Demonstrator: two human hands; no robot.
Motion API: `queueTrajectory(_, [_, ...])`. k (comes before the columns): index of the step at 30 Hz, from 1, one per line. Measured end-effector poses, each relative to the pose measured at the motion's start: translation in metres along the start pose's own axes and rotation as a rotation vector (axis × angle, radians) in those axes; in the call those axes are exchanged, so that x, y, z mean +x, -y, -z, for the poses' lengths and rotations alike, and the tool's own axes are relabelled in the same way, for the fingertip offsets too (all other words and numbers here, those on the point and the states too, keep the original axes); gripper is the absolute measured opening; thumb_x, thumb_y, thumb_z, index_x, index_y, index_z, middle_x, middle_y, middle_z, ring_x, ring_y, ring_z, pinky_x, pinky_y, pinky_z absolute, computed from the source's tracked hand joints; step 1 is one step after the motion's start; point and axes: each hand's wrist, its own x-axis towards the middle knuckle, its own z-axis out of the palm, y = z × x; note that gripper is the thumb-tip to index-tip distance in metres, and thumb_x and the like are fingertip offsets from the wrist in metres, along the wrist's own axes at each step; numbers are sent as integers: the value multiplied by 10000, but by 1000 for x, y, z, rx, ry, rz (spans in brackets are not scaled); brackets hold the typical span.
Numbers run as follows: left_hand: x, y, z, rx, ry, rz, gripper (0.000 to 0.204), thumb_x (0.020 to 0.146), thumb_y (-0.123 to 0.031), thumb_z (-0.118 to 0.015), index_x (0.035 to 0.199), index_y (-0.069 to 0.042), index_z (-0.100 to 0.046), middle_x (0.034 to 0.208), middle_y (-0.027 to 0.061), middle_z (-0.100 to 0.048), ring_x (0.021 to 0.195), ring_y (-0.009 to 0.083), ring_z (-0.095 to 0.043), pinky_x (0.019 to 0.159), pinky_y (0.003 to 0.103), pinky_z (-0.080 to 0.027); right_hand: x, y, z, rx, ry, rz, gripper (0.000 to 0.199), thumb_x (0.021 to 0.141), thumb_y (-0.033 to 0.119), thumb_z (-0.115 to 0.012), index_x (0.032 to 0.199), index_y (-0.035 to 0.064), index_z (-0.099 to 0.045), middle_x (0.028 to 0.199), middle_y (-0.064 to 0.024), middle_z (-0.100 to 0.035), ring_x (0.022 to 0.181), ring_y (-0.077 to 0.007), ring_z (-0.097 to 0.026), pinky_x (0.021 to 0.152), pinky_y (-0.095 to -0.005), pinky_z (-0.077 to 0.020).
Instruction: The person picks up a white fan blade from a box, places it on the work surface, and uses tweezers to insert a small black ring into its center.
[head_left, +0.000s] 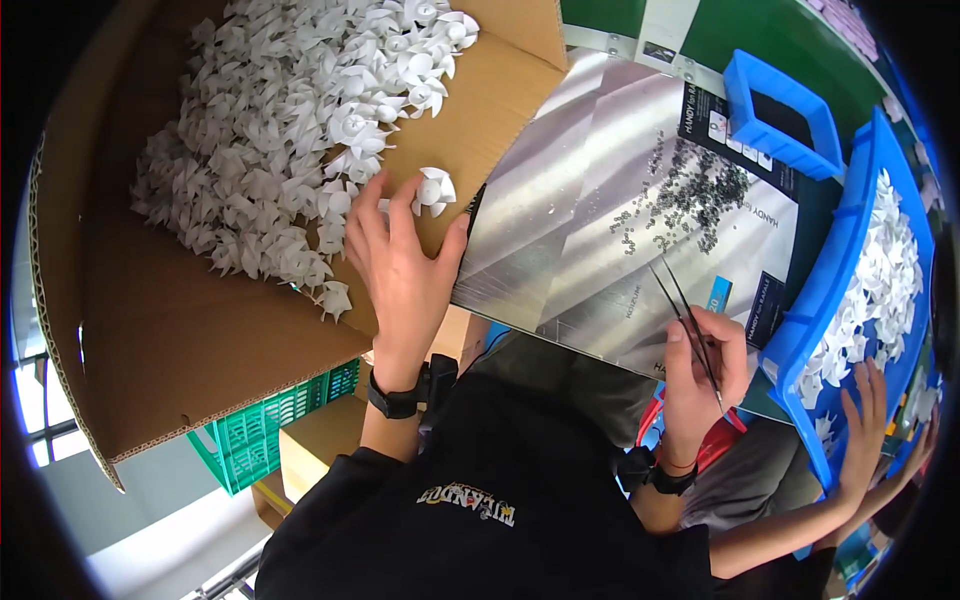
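My left hand is at the inner edge of a cardboard box, its fingers spread and its thumb held apart. Beside the index fingertip lies a single white petal-shaped piece on a cardboard flap. A large heap of the same white pieces fills the box's far part. My right hand pinches dark tweezers, their two tips slightly apart over a shiny printed sheet. Just beyond the tips, many tiny black ring-like parts are scattered on the sheet.
A small blue bin stands at the sheet's far right corner. To the right, another person's hand reaches into a long blue tray of white pieces. Below the box is a green crate.
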Motion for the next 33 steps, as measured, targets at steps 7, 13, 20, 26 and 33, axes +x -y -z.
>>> queueTrajectory(7, [7, -6, -7, -367, 185, 88, 466, 827, -74, -802, 1257, -41, -625, 1258, 136, -630, 1186, 358, -568, 986, 456, -487, 0, 0, 2, 12, 32, 10, 236, 895, -73, -727, 1112, -46, -639, 946, -62, -693, 859, -92, -659, 790, -215, -517])
queueTrajectory(13, [3, -31, 1, -532, 104, -24, 480, 771, -35, -853, 1208, -24, -654, 1181, 141, -663, 1035, 318, -659, 859, 399, -553, 2, 3, -4, 8, 8, 30, 230, 864, -94, -744, 1072, -60, -653, 886, -65, -685, 789, -88, -653, 730, -221, -522])
queueTrajectory(20, [1, -57, 21, -719, 20, -195, 475, 721, 3, -893, 1145, -20, -680, 1152, 159, -672, 972, 268, -692, 759, 342, -573, 1, 3, 1, -21, 38, 12, 233, 894, -63, -733, 1108, -42, -644, 945, -60, -696, 848, -82, -656, 778, -210, -511])
queueTrajectory(26, [1, -57, 24, -837, 27, -282, 453, 695, 8, -919, 1081, -30, -685, 1165, 175, -672, 988, 278, -690, 739, 346, -577, 1, 5, 2, -51, 62, 12, 237, 908, -46, -731, 1126, -30, -642, 977, -54, -698, 878, -81, -654, 806, -209, -505])
queueTrajectory(33, [-2, -54, 20, -861, 38, -360, 510, 701, 18, -920, 1111, -18, -620, 1218, 202, -646, 1012, 280, -698, 810, 353, -580, 4, 2, -3, -62, -1, 61, 226, 855, -72, -769, 1053, -54, -660, 838, -64, -697, 739, -67, -643, 661, -198, -495])
